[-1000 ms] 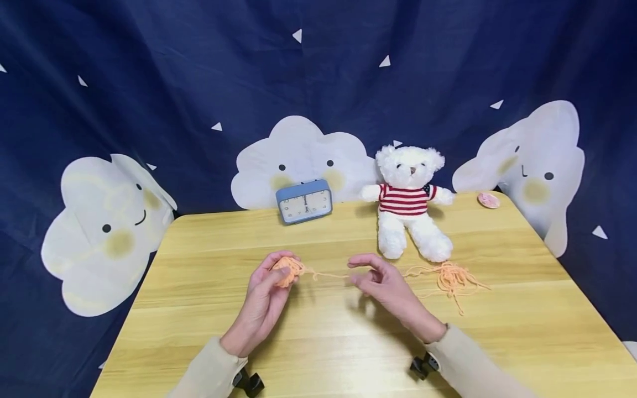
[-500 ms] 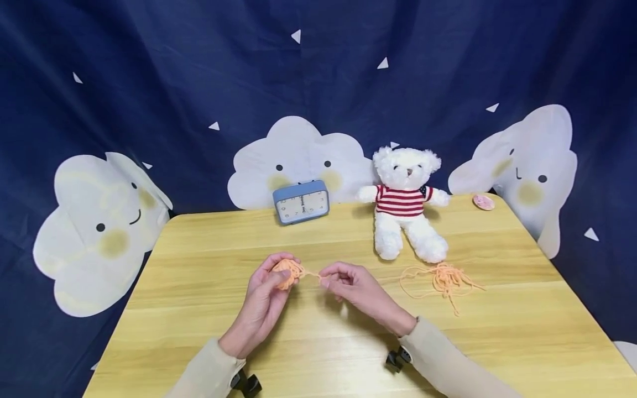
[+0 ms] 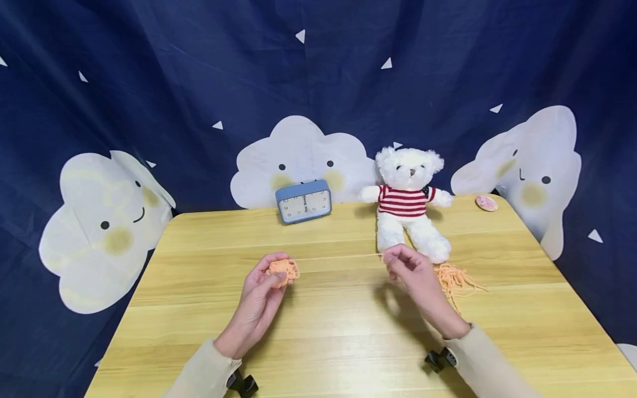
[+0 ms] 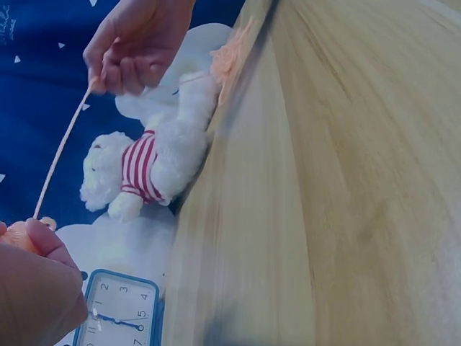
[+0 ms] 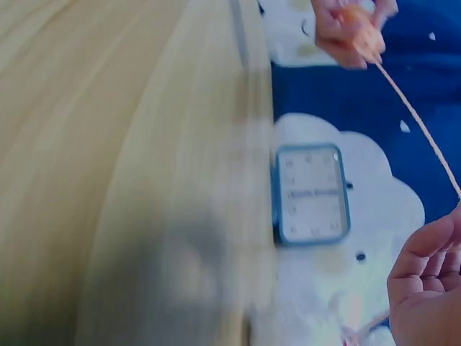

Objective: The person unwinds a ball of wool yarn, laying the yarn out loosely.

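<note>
My left hand (image 3: 257,304) grips a small orange ball of yarn (image 3: 286,270), the thumb lying across it. From the ball a taut yarn strand (image 3: 338,257) runs to the right. My right hand (image 3: 417,279) pinches that strand between thumb and fingertips, in front of the teddy bear's legs. In the left wrist view the strand (image 4: 61,151) stretches straight between both hands. A loose tangle of orange yarn (image 3: 455,279) lies on the table just beyond my right hand, partly hidden by it.
A white teddy bear (image 3: 404,202) in a striped sweater sits at the back of the wooden table (image 3: 318,348). A blue clock (image 3: 303,203) stands left of it. Near the back right corner lies a pink round object (image 3: 486,203). A dark blue curtain (image 3: 318,72) hangs behind.
My right hand first came in close to the ball and took the strand, then drew it away to the right. The strand has grown longer and straight. My left hand has barely moved.
</note>
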`<state>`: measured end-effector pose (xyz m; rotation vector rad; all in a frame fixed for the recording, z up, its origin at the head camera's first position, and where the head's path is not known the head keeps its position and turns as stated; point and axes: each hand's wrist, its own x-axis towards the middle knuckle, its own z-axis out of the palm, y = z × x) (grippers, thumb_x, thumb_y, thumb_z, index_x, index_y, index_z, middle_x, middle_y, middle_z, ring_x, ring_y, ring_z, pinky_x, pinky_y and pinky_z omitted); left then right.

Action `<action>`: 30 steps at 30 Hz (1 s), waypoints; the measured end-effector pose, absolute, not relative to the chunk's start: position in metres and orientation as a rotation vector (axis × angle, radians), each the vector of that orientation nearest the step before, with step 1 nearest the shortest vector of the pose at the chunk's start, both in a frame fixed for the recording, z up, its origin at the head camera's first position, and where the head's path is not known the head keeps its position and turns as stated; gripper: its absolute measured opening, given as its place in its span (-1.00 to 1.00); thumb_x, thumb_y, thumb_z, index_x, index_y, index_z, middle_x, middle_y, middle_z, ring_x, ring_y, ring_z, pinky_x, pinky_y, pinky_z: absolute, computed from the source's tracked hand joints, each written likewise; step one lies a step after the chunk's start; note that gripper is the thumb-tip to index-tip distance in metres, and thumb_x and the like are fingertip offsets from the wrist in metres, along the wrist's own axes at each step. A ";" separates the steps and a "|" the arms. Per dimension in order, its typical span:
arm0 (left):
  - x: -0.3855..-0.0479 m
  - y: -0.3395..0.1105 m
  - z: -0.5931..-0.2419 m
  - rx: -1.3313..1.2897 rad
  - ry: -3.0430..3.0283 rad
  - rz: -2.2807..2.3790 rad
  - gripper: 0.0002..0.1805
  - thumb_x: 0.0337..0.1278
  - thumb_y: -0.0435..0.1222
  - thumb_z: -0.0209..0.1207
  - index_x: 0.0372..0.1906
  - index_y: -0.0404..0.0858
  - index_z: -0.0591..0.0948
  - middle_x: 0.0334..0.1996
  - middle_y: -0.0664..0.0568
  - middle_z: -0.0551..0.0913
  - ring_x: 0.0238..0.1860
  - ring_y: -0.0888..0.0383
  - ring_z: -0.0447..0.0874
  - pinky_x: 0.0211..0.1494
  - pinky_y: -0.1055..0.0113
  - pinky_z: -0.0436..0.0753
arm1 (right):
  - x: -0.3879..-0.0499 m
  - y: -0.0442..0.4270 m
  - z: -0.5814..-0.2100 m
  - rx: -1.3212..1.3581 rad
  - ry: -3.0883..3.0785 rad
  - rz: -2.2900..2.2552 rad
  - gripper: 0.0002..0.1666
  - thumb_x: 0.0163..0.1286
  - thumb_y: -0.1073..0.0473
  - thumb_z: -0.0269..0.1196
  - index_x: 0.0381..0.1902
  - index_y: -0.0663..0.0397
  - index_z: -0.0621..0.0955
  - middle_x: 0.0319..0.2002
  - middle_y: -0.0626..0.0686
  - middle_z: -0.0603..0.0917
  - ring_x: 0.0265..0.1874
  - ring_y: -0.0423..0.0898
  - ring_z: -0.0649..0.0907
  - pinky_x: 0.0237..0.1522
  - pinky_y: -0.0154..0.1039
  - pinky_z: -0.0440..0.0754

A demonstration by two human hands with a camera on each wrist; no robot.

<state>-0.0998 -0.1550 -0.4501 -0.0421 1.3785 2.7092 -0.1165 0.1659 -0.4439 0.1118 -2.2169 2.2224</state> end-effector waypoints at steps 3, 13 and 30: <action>-0.100 -0.156 -0.451 -0.046 1.371 2.717 -0.56 0.30 -0.72 -0.03 0.23 -0.49 0.51 0.24 -0.24 0.40 0.03 0.04 0.51 0.01 0.36 0.70 | -0.116 0.181 -0.442 0.082 -2.117 2.220 -0.83 0.61 0.39 0.23 -0.11 0.53 0.61 -0.42 0.03 0.63 -0.44 -0.16 0.59 -0.36 -0.34 0.65; -0.099 -0.158 -0.456 0.046 1.367 2.665 -0.54 0.34 -0.63 0.07 0.29 -0.38 0.55 0.07 -0.12 0.55 -0.07 0.05 0.63 -0.07 0.30 0.71 | -0.119 0.211 -0.445 0.014 -1.949 2.237 -0.73 0.68 0.32 0.21 -0.20 0.52 0.55 -0.43 0.00 0.59 -0.45 -0.16 0.54 -0.39 -0.35 0.60; -0.095 -0.165 -0.457 0.129 1.139 2.748 -0.62 0.50 -0.58 -0.04 0.24 -0.27 0.56 0.10 -0.14 0.62 0.15 -0.16 0.77 0.30 -0.02 0.72 | -0.113 0.238 -0.450 -0.144 -1.774 2.293 -0.80 0.67 0.32 0.23 -0.23 0.21 0.70 -0.43 -0.02 0.63 -0.42 -0.18 0.56 -0.38 -0.42 0.60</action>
